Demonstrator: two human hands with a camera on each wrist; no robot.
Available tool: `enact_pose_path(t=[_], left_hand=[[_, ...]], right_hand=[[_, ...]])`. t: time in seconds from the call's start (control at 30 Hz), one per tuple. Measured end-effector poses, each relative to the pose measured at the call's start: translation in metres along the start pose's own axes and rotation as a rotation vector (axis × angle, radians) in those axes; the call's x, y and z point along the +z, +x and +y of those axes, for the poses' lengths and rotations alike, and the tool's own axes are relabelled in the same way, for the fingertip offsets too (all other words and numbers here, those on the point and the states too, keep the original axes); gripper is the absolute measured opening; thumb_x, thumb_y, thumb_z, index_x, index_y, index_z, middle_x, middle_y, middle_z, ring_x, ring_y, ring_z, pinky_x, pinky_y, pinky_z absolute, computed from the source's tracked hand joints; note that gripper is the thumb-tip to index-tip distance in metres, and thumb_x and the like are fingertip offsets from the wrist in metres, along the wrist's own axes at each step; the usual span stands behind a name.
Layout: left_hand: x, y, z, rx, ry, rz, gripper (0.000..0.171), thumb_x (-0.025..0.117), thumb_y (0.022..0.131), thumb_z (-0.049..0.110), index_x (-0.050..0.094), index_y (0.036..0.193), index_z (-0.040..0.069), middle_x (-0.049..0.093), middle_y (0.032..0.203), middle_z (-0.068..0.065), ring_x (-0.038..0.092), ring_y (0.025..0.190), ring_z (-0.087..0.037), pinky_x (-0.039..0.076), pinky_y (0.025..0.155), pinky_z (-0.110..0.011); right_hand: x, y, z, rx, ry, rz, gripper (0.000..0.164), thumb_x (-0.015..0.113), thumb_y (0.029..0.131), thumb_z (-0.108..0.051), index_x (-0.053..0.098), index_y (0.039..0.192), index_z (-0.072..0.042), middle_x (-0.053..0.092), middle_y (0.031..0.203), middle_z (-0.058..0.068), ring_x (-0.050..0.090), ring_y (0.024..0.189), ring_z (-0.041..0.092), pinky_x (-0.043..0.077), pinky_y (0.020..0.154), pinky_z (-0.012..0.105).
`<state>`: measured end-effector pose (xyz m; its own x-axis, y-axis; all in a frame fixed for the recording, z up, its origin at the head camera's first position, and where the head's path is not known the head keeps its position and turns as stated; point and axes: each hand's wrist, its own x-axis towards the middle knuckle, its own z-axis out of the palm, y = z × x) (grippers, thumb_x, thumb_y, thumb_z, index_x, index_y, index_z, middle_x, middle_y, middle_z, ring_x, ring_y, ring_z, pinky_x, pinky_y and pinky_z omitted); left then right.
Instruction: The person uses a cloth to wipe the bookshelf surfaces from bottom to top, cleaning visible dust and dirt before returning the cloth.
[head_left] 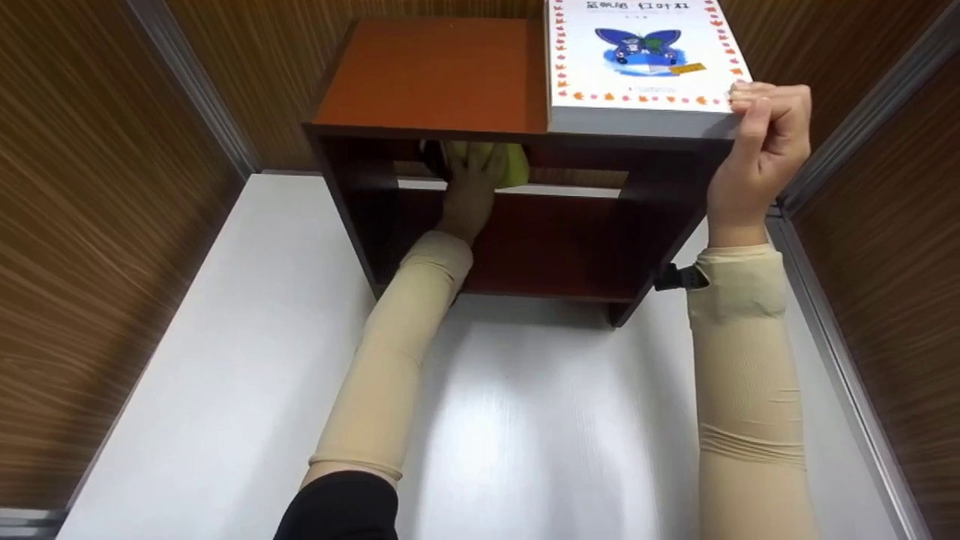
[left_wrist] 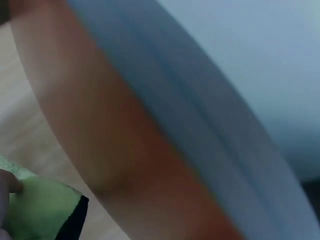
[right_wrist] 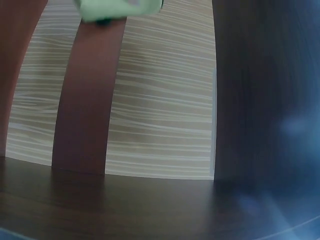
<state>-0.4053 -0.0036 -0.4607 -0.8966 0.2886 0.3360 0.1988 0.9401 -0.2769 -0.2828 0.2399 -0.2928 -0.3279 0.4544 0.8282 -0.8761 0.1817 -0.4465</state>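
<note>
My left hand (head_left: 472, 176) reaches inside the dark wooden shelf (head_left: 435, 82), fingers over a yellow-green cloth (head_left: 514, 166) with a dark edge. Part of that hand shows beside the cloth (left_wrist: 45, 205) in the left wrist view. Bunched at the shelf's back rail (right_wrist: 87, 100), the same cloth (right_wrist: 120, 7) appears at the top of the right wrist view. My right hand (head_left: 772, 142) grips the front right corner of a thick white book (head_left: 645, 52), which lies on the shelf's top. Its thumb is at the book's front edge.
The shelf stands on a white tabletop (head_left: 510, 405) with wood-grain panels (head_left: 97, 225) at the left, right and back. Below the top is a lower board (head_left: 555, 247) between two side walls. A dark wrist device (head_left: 679, 277) sits at the right sleeve.
</note>
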Motion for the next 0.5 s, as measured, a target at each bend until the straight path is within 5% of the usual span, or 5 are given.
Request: enact_pose_path(t=[0.1,0.17,0.3,0.43,0.5], left_hand=[[-0.007,0.006,0.023,0.046,0.053,-0.024,0.074,0.044,0.091,-0.007,0.011,0.151,0.019,0.009,0.155,-0.008,0.02,0.13,-0.053,0.037,0.097,-0.053],[-0.013,0.01,0.039,0.051,-0.022,-0.044,0.078,0.045,0.09,-0.008,0.007,0.151,0.021,0.009,0.154,-0.014,0.018,0.129,-0.055,0.051,0.082,-0.037],[-0.027,0.018,0.068,0.106,-0.225,-0.077,0.08,0.042,0.088,-0.007,0.004,0.151,0.024,0.008,0.152,-0.022,0.007,0.13,-0.058,0.052,0.057,-0.021],[-0.04,0.028,0.088,0.252,-0.284,-0.132,0.061,0.047,0.094,0.015,0.022,0.149,0.017,0.01,0.153,-0.017,0.003,0.134,-0.051,0.048,0.086,-0.029],[-0.046,0.033,0.098,0.345,-0.23,-0.15,0.046,0.049,0.095,0.027,0.045,0.138,0.012,0.016,0.152,-0.015,0.007,0.136,-0.045,0.031,0.105,-0.039]], right_hand=[[0.001,-0.001,-0.001,-0.002,0.006,-0.01,0.021,0.041,0.082,0.009,0.058,0.069,0.009,0.055,0.076,0.008,0.056,0.082,0.027,0.044,0.084,0.036],[0.001,-0.001,-0.001,-0.003,0.009,-0.011,0.021,0.041,0.082,0.009,0.058,0.069,0.009,0.055,0.076,0.007,0.056,0.082,0.027,0.044,0.084,0.037],[-0.001,0.0,-0.002,-0.011,0.012,-0.01,0.021,0.041,0.082,0.009,0.058,0.069,0.01,0.055,0.076,0.007,0.056,0.082,0.027,0.044,0.084,0.037],[-0.002,0.0,-0.002,-0.015,0.007,-0.021,0.02,0.042,0.082,0.009,0.058,0.07,0.009,0.055,0.077,0.007,0.056,0.082,0.027,0.044,0.084,0.037],[-0.002,-0.001,-0.001,-0.018,0.013,-0.024,0.02,0.041,0.082,0.009,0.058,0.07,0.009,0.055,0.077,0.008,0.056,0.082,0.027,0.044,0.084,0.038]])
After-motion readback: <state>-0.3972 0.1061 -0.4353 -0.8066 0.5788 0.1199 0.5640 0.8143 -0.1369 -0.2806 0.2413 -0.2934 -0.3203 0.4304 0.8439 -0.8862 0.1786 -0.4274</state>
